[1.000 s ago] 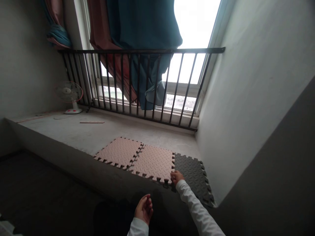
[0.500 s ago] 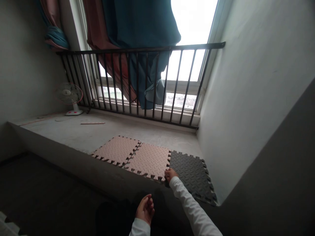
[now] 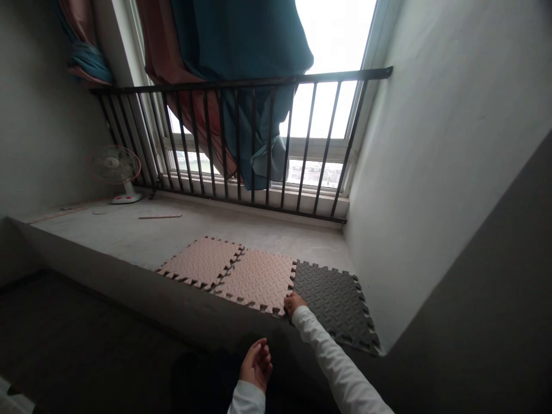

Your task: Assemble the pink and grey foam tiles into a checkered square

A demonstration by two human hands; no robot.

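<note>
Two pink foam mat tiles with toothed puzzle edges lie side by side on the ledge: a left pink tile (image 3: pixel 202 260) and a middle pink tile (image 3: pixel 261 279). To their right is a black foam mat tile (image 3: pixel 330 299), its edge against the middle one. My right hand (image 3: pixel 295 303) is closed at the front of the seam between pink and black, gripping the middle pink tile's corner; its fingertips are partly hidden. Below the ledge front, my left hand (image 3: pixel 257 363) hangs in the air, fingers loosely curled and holding nothing.
The pale ledge (image 3: pixel 107 233) drops off at its front edge. A black railing (image 3: pixel 233 85) runs along the window behind, with curtains (image 3: pixel 241 40) hanging there. A fan (image 3: pixel 125 172) and a thin stick (image 3: pixel 160 217) are at the left. A wall (image 3: pixel 422 172) bounds the right side.
The whole view has shifted slightly. My right hand stays at the seam between the middle pink and black tiles, and my left hand keeps its loose curl.
</note>
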